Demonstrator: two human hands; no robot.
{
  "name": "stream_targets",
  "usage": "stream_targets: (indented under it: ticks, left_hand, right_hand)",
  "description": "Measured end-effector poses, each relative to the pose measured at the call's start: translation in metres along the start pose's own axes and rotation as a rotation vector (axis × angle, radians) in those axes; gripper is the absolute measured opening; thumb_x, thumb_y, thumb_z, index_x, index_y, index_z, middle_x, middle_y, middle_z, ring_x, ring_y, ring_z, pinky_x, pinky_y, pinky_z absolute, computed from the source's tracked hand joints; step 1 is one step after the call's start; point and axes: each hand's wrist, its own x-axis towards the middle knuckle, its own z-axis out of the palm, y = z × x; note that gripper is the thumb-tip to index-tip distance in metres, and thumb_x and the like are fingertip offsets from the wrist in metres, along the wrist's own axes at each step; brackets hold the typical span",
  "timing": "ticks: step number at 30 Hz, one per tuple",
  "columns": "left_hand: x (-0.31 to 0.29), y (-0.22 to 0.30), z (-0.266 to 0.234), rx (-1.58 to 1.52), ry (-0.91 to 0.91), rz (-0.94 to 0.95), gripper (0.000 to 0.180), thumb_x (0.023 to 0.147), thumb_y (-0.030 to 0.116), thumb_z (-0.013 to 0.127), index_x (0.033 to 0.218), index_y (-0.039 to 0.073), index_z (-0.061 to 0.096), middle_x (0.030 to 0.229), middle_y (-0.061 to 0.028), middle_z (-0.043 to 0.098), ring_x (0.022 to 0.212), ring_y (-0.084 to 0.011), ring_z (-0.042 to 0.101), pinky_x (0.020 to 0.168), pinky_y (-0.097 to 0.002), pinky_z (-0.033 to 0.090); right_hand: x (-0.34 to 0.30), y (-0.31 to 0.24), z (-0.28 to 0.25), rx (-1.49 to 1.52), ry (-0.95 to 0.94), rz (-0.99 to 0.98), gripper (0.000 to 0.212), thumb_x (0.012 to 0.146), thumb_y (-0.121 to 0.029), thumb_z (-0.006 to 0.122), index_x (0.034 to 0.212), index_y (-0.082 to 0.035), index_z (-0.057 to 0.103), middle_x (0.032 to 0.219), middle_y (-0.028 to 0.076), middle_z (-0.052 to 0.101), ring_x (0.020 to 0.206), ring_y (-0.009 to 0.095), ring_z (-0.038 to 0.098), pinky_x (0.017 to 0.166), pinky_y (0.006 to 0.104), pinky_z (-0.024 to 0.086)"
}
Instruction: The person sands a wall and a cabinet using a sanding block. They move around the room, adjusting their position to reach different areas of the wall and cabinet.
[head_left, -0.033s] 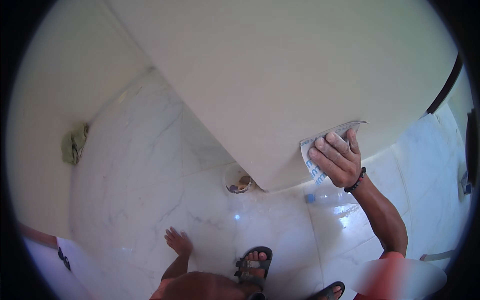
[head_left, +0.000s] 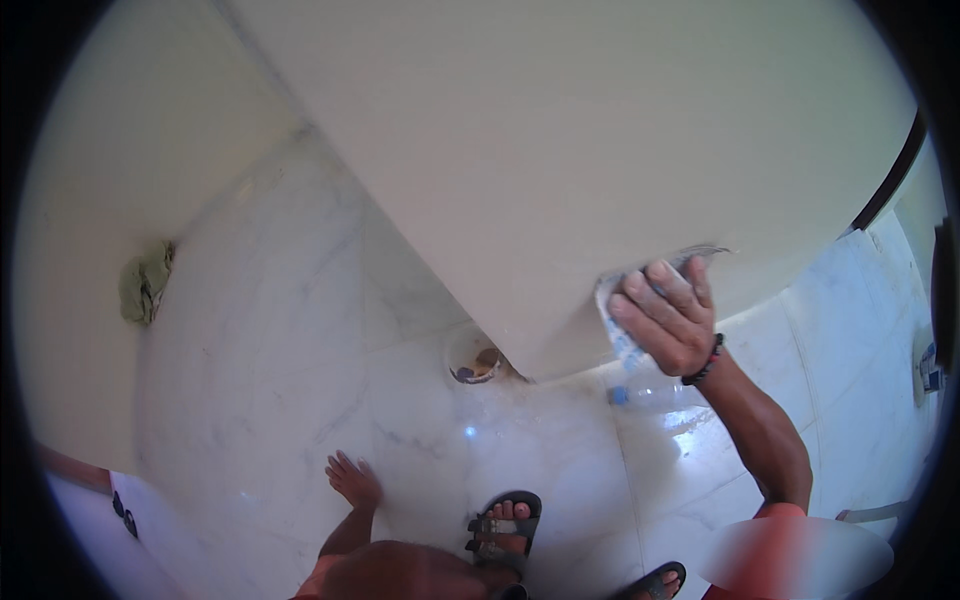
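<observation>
My right hand (head_left: 668, 315), dusted with white powder, presses a folded sheet of sandpaper (head_left: 625, 340) against a smooth pale wall (head_left: 600, 150), low down near its bottom edge. The fingers lie over the printed backing and hold the sheet to the surface; its grit side is hidden. On that wrist is a dark beaded bracelet (head_left: 706, 360). My left hand (head_left: 355, 482) hangs low over the floor with its fingers spread, holding nothing.
By the wall's corner stands a white tub (head_left: 473, 360) with brownish contents. A clear plastic bottle (head_left: 650, 396) with a blue cap lies beneath my right hand. A crumpled green cloth (head_left: 147, 283) is at the left wall. My sandalled feet (head_left: 507, 530) stand on marble-look floor (head_left: 290, 400).
My right hand and the sandpaper have shifted very slightly to the left along the wall, and the sheet is now blurred. The whole view has shifted a little too.
</observation>
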Motion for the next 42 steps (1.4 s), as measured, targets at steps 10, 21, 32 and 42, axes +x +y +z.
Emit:
stream_targets:
  ticks: [10,21,32,42]
  left_hand:
    - [0.002,0.014,-0.002,-0.003,0.006,0.022,0.063,0.096,0.034,0.048,0.146,0.004,0.027,0.150,-0.0232,0.028,0.136,-0.0464,0.028,0.110,-0.0555,0.024]
    - [-0.008,0.006,-0.009,-0.038,-0.018,-0.024,0.063,0.096,0.036,0.048,0.147,0.005,0.028,0.151,-0.0229,0.026,0.137,-0.0462,0.026,0.111,-0.0558,0.023]
    - [-0.002,-0.002,-0.002,-0.057,0.015,-0.047,0.064,0.095,0.036,0.049,0.146,0.005,0.028,0.152,-0.0227,0.025,0.137,-0.0459,0.025,0.112,-0.0561,0.021]
    - [0.001,0.000,-0.013,-0.061,0.014,-0.041,0.062,0.095,0.035,0.049,0.146,0.005,0.030,0.151,-0.0232,0.026,0.138,-0.0452,0.025,0.111,-0.0550,0.023]
  right_hand:
    - [0.008,-0.012,-0.005,0.001,-0.041,0.038,0.023,0.090,-0.024,0.064,0.113,-0.024,0.068,0.122,-0.003,0.066,0.124,0.015,0.054,0.118,0.0492,0.020]
    - [0.030,-0.042,0.008,0.059,-0.029,0.096,0.028,0.090,-0.020,0.062,0.118,-0.019,0.067,0.122,0.001,0.065,0.126,0.020,0.053,0.117,0.0510,0.021]
    - [0.078,-0.070,0.016,0.101,0.076,0.191,0.030,0.089,-0.016,0.059,0.119,-0.014,0.066,0.128,0.004,0.062,0.124,0.024,0.055,0.118,0.0508,0.015]
    - [0.095,-0.082,0.023,0.091,0.076,0.196,0.033,0.093,-0.020,0.054,0.124,-0.018,0.064,0.131,0.002,0.060,0.131,0.020,0.048,0.117,0.0488,0.018]
